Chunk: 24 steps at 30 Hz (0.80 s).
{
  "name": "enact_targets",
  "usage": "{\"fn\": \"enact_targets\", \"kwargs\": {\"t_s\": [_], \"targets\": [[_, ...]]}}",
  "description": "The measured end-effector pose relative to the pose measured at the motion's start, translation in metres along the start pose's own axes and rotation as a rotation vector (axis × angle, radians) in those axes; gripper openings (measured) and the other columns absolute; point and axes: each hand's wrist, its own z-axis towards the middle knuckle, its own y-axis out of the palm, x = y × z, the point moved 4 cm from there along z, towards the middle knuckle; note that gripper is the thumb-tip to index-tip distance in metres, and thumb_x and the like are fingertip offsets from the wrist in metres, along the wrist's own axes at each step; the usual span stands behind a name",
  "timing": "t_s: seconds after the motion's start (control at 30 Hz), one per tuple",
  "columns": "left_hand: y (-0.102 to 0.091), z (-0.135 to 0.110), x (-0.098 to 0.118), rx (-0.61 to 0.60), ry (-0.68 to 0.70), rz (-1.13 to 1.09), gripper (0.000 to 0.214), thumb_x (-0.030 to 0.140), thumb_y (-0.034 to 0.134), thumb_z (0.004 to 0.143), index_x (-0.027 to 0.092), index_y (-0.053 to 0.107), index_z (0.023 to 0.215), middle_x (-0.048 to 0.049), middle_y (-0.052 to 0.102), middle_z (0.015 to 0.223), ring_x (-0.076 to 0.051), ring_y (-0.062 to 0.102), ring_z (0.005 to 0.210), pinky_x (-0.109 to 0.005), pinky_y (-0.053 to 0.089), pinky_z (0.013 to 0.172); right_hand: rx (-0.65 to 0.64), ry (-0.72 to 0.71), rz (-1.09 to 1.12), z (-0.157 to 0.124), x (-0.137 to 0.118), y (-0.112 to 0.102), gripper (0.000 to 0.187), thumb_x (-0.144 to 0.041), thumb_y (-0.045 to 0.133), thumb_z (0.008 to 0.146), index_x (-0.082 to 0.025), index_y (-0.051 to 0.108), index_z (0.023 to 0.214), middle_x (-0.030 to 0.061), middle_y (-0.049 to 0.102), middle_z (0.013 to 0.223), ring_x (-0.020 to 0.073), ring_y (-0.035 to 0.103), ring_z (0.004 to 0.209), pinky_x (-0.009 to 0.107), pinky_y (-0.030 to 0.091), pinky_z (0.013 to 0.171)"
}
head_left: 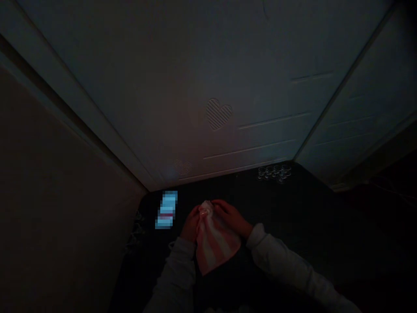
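Observation:
The scene is very dark. A pink and white striped cloth pouch (213, 241) hangs in front of me over a dark surface (293, 217). My left hand (190, 226) grips its upper left edge with the fingers closed. Over the bunched top of the pouch lies my right hand (232, 217), its fingers curled and pinching the fabric. Both arms wear pale long sleeves.
A glowing phone screen (167, 209) lies on the dark surface just left of my hands. A row of small clear glass pieces (274, 172) sits at the far edge. Pale panelled walls with a heart motif (218, 114) rise behind.

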Motion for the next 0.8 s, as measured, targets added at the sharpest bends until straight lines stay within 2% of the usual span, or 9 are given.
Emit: {"fn": "enact_targets", "kwargs": {"t_s": [0.23, 0.4, 0.63, 0.8], "targets": [[0.0069, -0.0043, 0.0088, 0.014, 0.021, 0.043, 0.024, 0.025, 0.066, 0.058, 0.014, 0.06, 0.079, -0.003, 0.063, 0.073, -0.015, 0.057, 0.069, -0.027, 0.041, 0.068, 0.01, 0.005, 0.033, -0.0011, 0.0073, 0.0013, 0.037, -0.036, 0.044, 0.081, -0.02, 0.046, 0.114, 0.006, 0.054, 0.106, 0.0166, 0.052, 0.093, 0.032, 0.041, 0.083], [0.0031, -0.0022, 0.0059, 0.006, 0.017, 0.062, 0.023, 0.026, 0.065, 0.06, 0.014, 0.06, 0.079, -0.0029, 0.063, 0.072, -0.014, 0.056, 0.067, -0.025, 0.04, 0.065, -0.019, -0.006, 0.017, -0.0011, 0.0081, 0.002, 0.038, -0.034, 0.043, 0.082, -0.02, 0.043, 0.117, 0.0055, 0.055, 0.1, 0.016, 0.052, 0.089, 0.032, 0.041, 0.08], [0.0018, -0.0006, 0.0024, -0.047, 0.032, 0.046, 0.024, 0.025, 0.064, 0.063, 0.014, 0.059, 0.083, -0.0028, 0.062, 0.074, -0.014, 0.056, 0.069, -0.025, 0.041, 0.066, 0.006, 0.026, -0.006, -0.0003, 0.0037, 0.0027, 0.029, -0.037, 0.037, 0.084, -0.021, 0.05, 0.105, 0.0045, 0.057, 0.099, 0.0161, 0.052, 0.09, 0.031, 0.041, 0.08], [0.0008, 0.0007, 0.0037, -0.029, 0.027, 0.045, 0.021, 0.025, 0.065, 0.062, 0.013, 0.059, 0.079, -0.0024, 0.062, 0.073, -0.014, 0.056, 0.068, -0.025, 0.041, 0.066, 0.01, -0.007, 0.051, -0.0007, 0.0048, 0.0019, 0.035, -0.034, 0.044, 0.081, -0.02, 0.044, 0.114, 0.0039, 0.055, 0.095, 0.0146, 0.052, 0.086, 0.03, 0.042, 0.078]]}}
